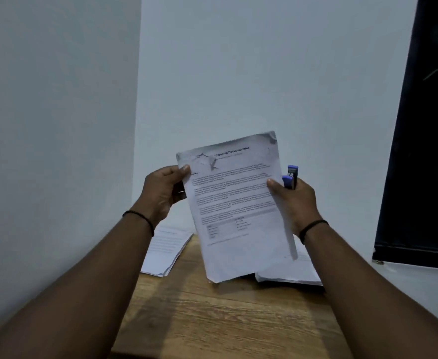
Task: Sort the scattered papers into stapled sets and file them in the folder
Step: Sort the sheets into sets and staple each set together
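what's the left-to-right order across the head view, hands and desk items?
left hand → paper stack on the desk's left → held paper set → blue stapler → right hand

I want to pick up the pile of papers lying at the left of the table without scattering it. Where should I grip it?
Pinch the left paper pile at its near corner, coming from the table's bare middle. That corner fans out, so fingers could probably slip under there. Both hands are now busy holding the raised set.
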